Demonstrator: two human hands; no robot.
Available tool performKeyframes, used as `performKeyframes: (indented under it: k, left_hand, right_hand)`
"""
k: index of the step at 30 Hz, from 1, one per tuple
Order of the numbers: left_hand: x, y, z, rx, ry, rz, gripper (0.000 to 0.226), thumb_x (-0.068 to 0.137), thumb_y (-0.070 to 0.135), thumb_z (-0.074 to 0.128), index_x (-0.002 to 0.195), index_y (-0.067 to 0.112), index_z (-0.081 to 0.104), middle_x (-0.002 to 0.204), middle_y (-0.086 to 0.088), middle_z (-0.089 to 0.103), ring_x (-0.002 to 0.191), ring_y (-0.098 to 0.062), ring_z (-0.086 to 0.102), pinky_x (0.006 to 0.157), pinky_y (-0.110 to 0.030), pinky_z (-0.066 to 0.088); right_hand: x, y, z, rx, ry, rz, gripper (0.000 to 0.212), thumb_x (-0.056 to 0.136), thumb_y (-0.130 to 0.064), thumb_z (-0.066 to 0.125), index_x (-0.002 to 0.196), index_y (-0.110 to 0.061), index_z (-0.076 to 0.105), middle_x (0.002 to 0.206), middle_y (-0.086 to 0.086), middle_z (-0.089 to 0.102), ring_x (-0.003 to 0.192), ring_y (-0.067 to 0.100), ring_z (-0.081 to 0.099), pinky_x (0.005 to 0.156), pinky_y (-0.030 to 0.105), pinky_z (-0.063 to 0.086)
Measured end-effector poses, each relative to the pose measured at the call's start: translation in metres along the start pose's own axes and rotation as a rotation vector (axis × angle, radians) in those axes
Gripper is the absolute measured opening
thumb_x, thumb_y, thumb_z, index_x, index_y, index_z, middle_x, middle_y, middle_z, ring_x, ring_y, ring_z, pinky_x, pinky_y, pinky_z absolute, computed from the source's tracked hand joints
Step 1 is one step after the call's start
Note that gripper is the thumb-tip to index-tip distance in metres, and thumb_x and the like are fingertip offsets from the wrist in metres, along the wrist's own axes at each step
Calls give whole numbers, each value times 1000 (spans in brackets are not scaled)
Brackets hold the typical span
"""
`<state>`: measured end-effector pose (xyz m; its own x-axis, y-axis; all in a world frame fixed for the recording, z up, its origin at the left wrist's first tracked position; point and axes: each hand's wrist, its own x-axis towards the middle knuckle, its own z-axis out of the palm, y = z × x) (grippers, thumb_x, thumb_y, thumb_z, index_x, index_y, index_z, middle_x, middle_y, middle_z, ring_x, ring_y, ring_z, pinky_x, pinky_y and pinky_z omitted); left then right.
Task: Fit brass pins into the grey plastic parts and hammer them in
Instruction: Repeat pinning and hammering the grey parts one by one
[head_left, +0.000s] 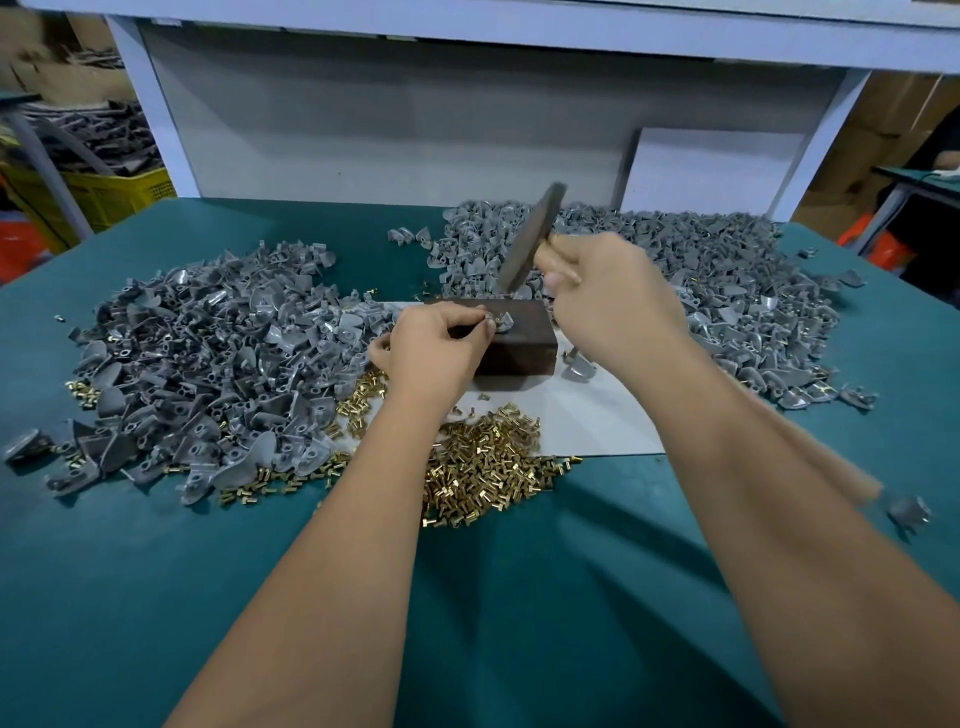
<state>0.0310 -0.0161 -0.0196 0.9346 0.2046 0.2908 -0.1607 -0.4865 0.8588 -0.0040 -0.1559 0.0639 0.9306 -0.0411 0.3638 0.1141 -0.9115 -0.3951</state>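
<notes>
My left hand (441, 343) pinches a small grey plastic part (503, 322) on top of a dark brown block (524, 343) at the table's middle. My right hand (608, 291) grips the wooden handle of a hammer; its dark head (530, 239) is raised and blurred, above the block's far edge. A heap of brass pins (483, 467) lies in front of the block, under my left forearm. One big pile of grey plastic parts (208, 374) lies to the left, and another pile of them (701, 280) lies behind and to the right.
The table has a green mat (156, 597), with a white sheet (587, 415) under the block. A white panel (711, 171) leans at the back right. A yellow crate (104, 192) stands beyond the table's left edge. A stray grey part (909, 512) lies near the right edge.
</notes>
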Motion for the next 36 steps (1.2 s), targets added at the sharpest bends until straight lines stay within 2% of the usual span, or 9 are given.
performKeyframes:
  k: [5, 9, 13, 16, 22, 26, 29, 33, 36]
  left_hand:
    - [0, 1, -1, -53, -39, 19, 15, 90, 27, 69, 102, 26, 77, 108, 10, 73, 112, -14, 60, 108, -47, 36]
    - [-3, -1, -1, 12, 14, 17, 14, 90, 37, 68, 99, 33, 77, 109, 18, 71, 109, -5, 52, 109, -45, 21]
    - [-3, 1, -2, 68, 28, 33, 17, 90, 39, 66, 103, 34, 76, 110, 18, 70, 109, -3, 50, 102, -40, 20]
    - [-3, 1, -2, 57, 31, 32, 18, 91, 40, 66, 103, 33, 76, 110, 18, 70, 105, -3, 48, 106, -43, 20]
    - [-3, 0, -1, 108, 31, 62, 19, 91, 41, 64, 105, 35, 75, 114, 20, 68, 107, -2, 47, 103, -41, 20]
    - [0, -3, 0, 150, 34, 61, 20, 92, 44, 62, 105, 36, 74, 113, 20, 68, 101, -2, 44, 105, -44, 18]
    - [1, -3, 1, 163, 33, 64, 21, 91, 44, 62, 106, 36, 74, 116, 18, 68, 101, -2, 43, 103, -44, 18]
    - [1, -5, 2, 145, 36, 56, 17, 91, 44, 63, 101, 38, 75, 107, 20, 69, 104, -6, 49, 107, -49, 18]
    - [2, -4, 2, 122, 50, 50, 15, 90, 43, 64, 99, 39, 75, 109, 22, 69, 99, -1, 44, 106, -44, 17]
  right_hand:
    - [-5, 0, 9, -161, -74, -64, 13, 93, -16, 47, 95, -21, 58, 80, 1, 59, 86, 31, 61, 63, 31, 39]
    - [-3, -2, 4, -141, 74, -78, 29, 93, -16, 46, 118, -26, 57, 100, 4, 68, 91, 32, 63, 64, 31, 41]
    - [-6, -6, 15, -220, -16, -157, 29, 90, -13, 51, 114, -27, 58, 99, 1, 70, 84, 30, 63, 65, 32, 47]
    - [-5, -7, 13, -182, 149, -115, 32, 91, -14, 51, 118, -30, 54, 86, -2, 64, 72, 29, 55, 53, 28, 34]
    - [-4, -6, 14, -204, 19, -108, 19, 90, -12, 51, 97, -28, 57, 72, -2, 51, 72, 28, 56, 59, 30, 37]
    - [-4, -8, 14, -131, 152, -104, 30, 91, -14, 51, 116, -31, 56, 83, 2, 62, 82, 29, 63, 61, 29, 35]
    - [-6, -8, 20, -204, 29, -156, 22, 89, -13, 51, 104, -28, 58, 78, 0, 56, 80, 31, 62, 60, 30, 36]
    - [-5, -5, 16, -139, 175, -90, 29, 91, -15, 51, 114, -32, 55, 75, -7, 54, 71, 24, 52, 52, 26, 30]
    - [-8, -3, 21, -182, 34, -109, 24, 91, -14, 50, 105, -33, 54, 68, -6, 50, 76, 27, 58, 58, 29, 34]
